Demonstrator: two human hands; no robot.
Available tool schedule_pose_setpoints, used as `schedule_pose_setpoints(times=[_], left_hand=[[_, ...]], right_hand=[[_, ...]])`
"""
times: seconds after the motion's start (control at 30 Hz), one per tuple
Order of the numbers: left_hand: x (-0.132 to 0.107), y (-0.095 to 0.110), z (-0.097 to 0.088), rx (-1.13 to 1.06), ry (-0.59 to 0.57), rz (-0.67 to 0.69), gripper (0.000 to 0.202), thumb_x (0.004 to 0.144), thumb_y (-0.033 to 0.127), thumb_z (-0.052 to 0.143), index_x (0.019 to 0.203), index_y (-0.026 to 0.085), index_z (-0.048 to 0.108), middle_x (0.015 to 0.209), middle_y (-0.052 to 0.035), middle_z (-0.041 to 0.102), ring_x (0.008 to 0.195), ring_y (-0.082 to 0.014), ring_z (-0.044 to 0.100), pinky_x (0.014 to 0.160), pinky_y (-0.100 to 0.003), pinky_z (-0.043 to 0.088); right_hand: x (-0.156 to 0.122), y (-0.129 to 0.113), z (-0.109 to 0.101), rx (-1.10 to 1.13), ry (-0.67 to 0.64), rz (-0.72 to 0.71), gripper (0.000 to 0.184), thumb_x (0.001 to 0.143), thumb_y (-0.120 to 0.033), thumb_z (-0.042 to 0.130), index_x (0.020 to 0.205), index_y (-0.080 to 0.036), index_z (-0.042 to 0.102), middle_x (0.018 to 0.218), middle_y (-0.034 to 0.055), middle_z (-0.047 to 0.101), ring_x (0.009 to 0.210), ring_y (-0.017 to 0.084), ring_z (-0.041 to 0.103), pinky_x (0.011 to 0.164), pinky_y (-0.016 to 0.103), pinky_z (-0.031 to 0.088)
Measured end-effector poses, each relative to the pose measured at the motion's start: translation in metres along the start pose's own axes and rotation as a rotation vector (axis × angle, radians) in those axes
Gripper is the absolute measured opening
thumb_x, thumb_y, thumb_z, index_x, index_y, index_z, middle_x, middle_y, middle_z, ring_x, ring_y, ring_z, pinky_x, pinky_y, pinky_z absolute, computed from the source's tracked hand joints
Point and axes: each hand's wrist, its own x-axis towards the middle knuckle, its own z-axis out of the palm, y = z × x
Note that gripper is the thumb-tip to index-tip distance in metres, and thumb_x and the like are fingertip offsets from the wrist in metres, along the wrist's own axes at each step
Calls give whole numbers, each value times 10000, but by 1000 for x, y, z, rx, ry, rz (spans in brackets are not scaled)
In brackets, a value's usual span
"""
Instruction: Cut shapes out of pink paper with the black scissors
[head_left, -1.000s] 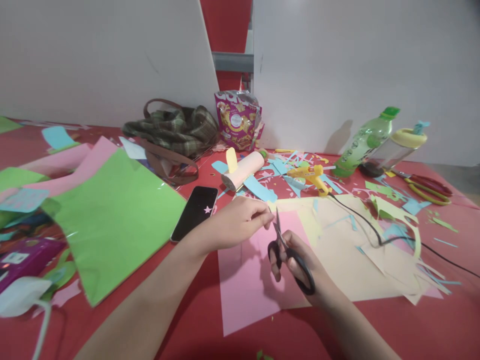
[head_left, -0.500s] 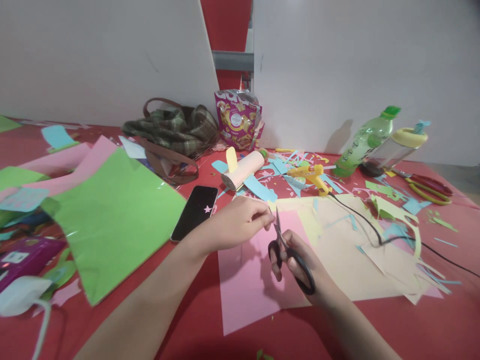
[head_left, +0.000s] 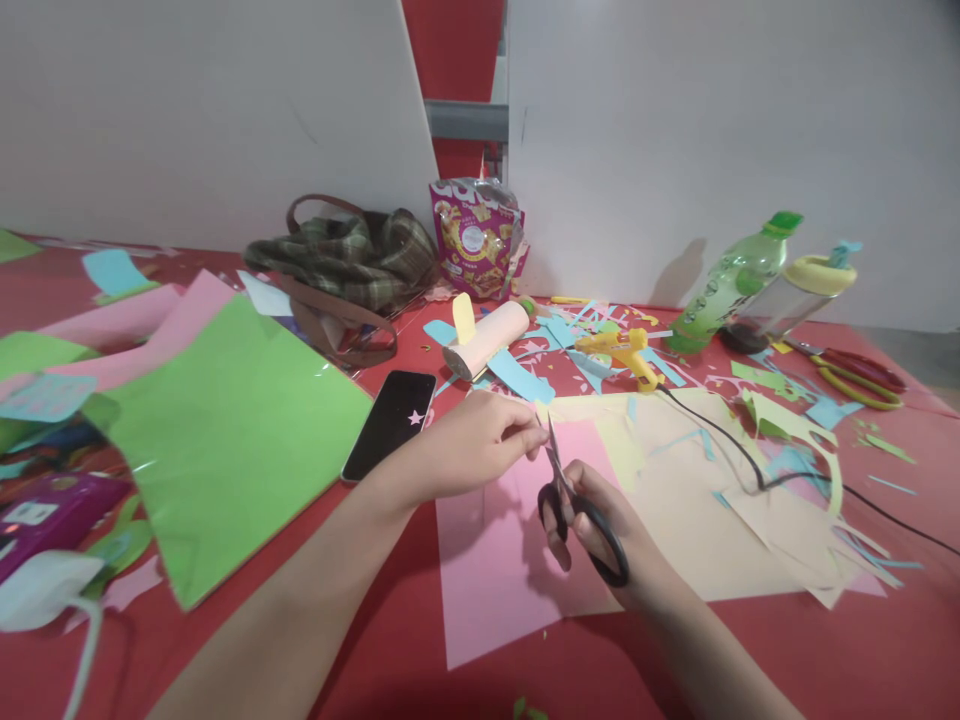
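Observation:
My right hand (head_left: 600,540) grips black-handled scissors (head_left: 574,505), blades pointing up and away over a pink paper sheet (head_left: 495,570). My left hand (head_left: 472,445) is closed in a pinch right at the blade tips, holding a tiny piece I cannot make out. Both hands hover above the pink sheet near the middle of the red table (head_left: 862,660).
A black phone (head_left: 390,425) lies left of my left hand beside a green sheet (head_left: 225,430). Beyond are a paper roll (head_left: 487,340), yellow glue gun (head_left: 622,352) with black cord (head_left: 750,460), cream paper (head_left: 697,500), plaid bag (head_left: 345,265), snack pouch (head_left: 476,238), green bottle (head_left: 724,285), red scissors (head_left: 855,375).
Almost nothing differs; the scissors and my right hand have shifted very slightly, and the pinching left hand stays at the blade tips.

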Motion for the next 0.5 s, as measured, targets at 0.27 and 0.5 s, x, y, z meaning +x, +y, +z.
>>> schedule_pose_setpoints(times=[0.27, 0.5], left_hand=[[-1, 1, -1, -1, 23, -2, 257, 764, 208, 375, 545, 146, 494, 544, 32, 483, 536, -82, 427, 519, -182, 314], [2, 1, 7, 20, 40, -26, 275, 777, 270, 370, 606, 148, 547, 527, 26, 485, 516, -90, 430, 489, -192, 307]], right_hand=[[0, -3, 2, -12, 35, 22, 319, 697, -441, 541, 725, -201, 332, 649, -30, 423, 440, 60, 364, 436, 219, 307], [0, -2, 1, 14, 44, -24, 278, 721, -414, 526, 737, -202, 347, 658, -12, 443, 531, 102, 423, 515, 256, 340]])
